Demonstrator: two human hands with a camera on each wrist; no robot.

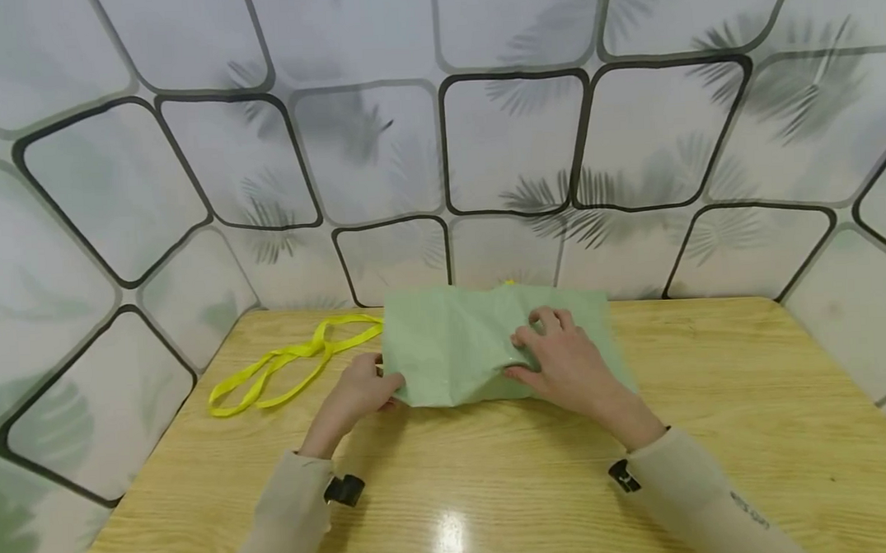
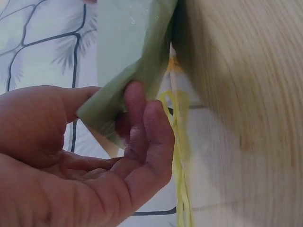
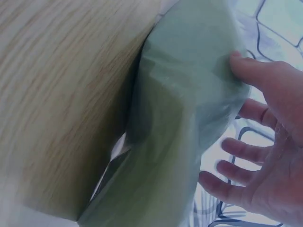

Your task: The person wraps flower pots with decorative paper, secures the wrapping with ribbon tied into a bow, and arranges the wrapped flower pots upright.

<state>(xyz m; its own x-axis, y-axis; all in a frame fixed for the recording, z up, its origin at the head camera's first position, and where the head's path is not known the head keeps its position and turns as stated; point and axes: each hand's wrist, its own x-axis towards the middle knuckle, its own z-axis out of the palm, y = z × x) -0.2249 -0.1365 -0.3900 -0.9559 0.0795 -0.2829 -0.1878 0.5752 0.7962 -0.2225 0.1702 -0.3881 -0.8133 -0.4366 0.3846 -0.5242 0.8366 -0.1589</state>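
Observation:
A pale green plastic bag [image 1: 431,343] lies across the far middle of the table, its surface creased and raised toward the right. My left hand [image 1: 362,386] pinches its near left corner; in the left wrist view the thumb is on one side of the folded corner [image 2: 106,101] and curled fingers are on the other. My right hand [image 1: 565,358] grips a raised bulge of the bag between thumb and index finger. In the right wrist view, the thumb presses the bag [image 3: 175,90] while the other fingers of the hand [image 3: 274,142] spread loosely beyond its edge.
A flat yellow strap [image 1: 269,371] lies in loops on the wooden table [image 1: 460,490] left of the bag, one end running toward it. A bit of yellow [image 1: 509,283] peeks over the bag's far edge. A patterned wall covering [image 1: 511,141] rises behind the table and at both sides.

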